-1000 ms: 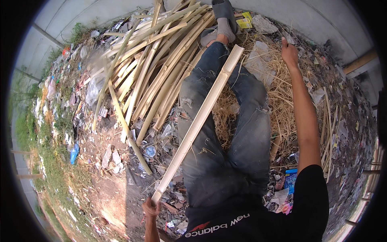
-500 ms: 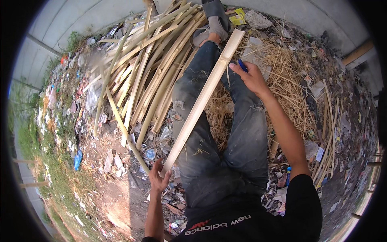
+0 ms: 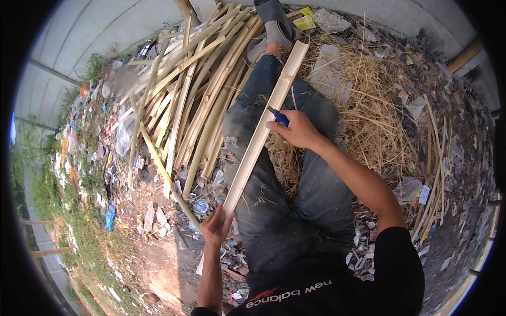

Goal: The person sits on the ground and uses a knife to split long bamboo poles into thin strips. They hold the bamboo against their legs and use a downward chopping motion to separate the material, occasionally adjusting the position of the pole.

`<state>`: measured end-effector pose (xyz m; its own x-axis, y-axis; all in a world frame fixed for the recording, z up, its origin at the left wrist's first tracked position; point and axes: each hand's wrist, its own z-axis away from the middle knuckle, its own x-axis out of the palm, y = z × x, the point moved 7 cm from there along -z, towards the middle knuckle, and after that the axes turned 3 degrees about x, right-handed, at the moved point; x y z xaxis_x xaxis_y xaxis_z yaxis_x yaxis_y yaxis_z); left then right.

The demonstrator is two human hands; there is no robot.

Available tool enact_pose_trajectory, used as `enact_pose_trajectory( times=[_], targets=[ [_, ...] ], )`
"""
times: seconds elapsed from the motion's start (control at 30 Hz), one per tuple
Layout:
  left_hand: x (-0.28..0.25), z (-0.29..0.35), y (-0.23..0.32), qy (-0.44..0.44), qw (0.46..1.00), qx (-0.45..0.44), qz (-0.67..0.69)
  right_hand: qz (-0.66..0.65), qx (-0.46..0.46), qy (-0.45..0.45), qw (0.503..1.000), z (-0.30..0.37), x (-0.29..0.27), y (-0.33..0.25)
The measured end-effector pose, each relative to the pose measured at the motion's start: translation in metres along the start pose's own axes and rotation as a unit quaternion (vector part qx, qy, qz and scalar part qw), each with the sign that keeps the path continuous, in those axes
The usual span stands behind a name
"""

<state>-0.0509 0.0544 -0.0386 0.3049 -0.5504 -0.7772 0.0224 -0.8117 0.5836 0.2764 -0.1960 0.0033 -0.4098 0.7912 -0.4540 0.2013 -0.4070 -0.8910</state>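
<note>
littered ground; left hand (image 3: 215,227) fingers grip bamboo strip (image 3: 262,131), right hand (image 3: 295,129) fingers clamp blue knife (image 3: 278,116).

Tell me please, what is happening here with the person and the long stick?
A seated person holds a split bamboo strip across the lap. The left hand grips its near end. The right hand presses a blue-handled knife against the strip near its middle. A pile of bamboo lies on the ground to the left, and straw to the right.

Outdoor littered yard: bamboo strips (image 3: 195,100), straw (image 3: 369,110), concrete wall (image 3: 95,37).
</note>
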Motion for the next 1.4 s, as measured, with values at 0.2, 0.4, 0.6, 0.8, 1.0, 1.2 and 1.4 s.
enact_pose_trajectory(
  times=[0.2, 0.4, 0.6, 0.8, 1.0, 1.2, 1.4],
  targets=[
    [-0.004, 0.017, -0.018, -0.014, 0.998, -0.045, 0.05, 0.169, -0.02, 0.115, 0.979, -0.001, -0.037, -0.013],
    [0.01, 0.008, -0.012, -0.034, 0.988, -0.096, 0.117, 0.267, -0.113, -0.066, 0.955, 0.065, 0.057, -0.026],
    [0.004, 0.021, -0.033, -0.074, 0.974, -0.144, 0.159, 0.245, 0.001, 0.079, 0.966, -0.01, -0.021, -0.004],
    [0.021, 0.019, -0.041, -0.06, 0.956, -0.162, 0.238, 0.287, -0.082, -0.14, 0.944, 0.057, 0.059, -0.036],
    [0.002, 0.015, -0.026, -0.07, 0.981, -0.125, 0.13, 0.264, 0.004, 0.08, 0.961, -0.031, -0.038, 0.004],
    [0.004, 0.006, -0.007, -0.003, 0.999, -0.035, 0.041, 0.316, -0.04, -0.109, 0.942, 0.033, 0.028, -0.02],
    [-0.001, 0.004, -0.003, 0.034, 0.998, 0.012, -0.045, 0.332, -0.086, -0.058, 0.938, 0.011, 0.019, -0.029]
  ],
)
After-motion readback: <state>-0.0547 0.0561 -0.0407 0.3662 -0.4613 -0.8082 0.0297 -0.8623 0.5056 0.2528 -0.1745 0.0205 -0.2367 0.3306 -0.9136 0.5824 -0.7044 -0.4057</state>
